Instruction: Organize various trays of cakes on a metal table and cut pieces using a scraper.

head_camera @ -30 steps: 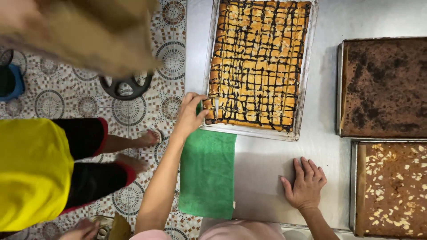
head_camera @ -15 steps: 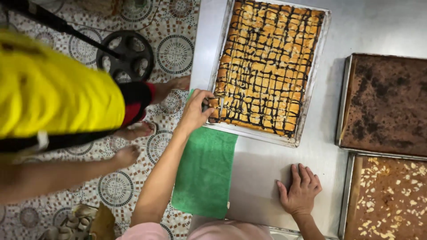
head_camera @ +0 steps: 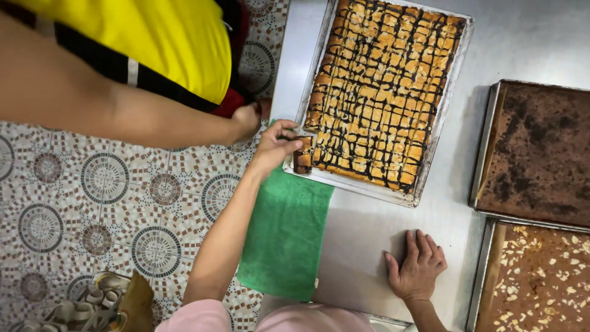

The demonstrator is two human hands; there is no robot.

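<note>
Far left there's a patterned tile floor (head_camera: 92,184), with some sandals (head_camera: 92,301) at the near edge. Another person in a yellow shirt (head_camera: 166,43) leans in from the far left, their forearm stretched across and their hand (head_camera: 247,121) just beside the bench edge.

The left hand (head_camera: 276,146) is at the near left corner of the big tray (head_camera: 452,80), fingers pinched around a small cut piece of cake (head_camera: 302,160) that sits right at that corner, pulled slightly apart from the rest. The slab cake (head_camera: 381,92) filling that tray is golden with dark chocolate lines in a grid.

Just near of that, a green cloth (head_camera: 286,233) hangs over the left edge of the steel bench (head_camera: 362,240).

The right hand (head_camera: 418,267) lies flat on the bare bench, palm down, fingers spread a bit, holding nothing, well apart from the cake piece.

On the right, a dark brown cake tray (head_camera: 534,154), and nearer than it, one topped with almond flakes (head_camera: 541,283).
</note>
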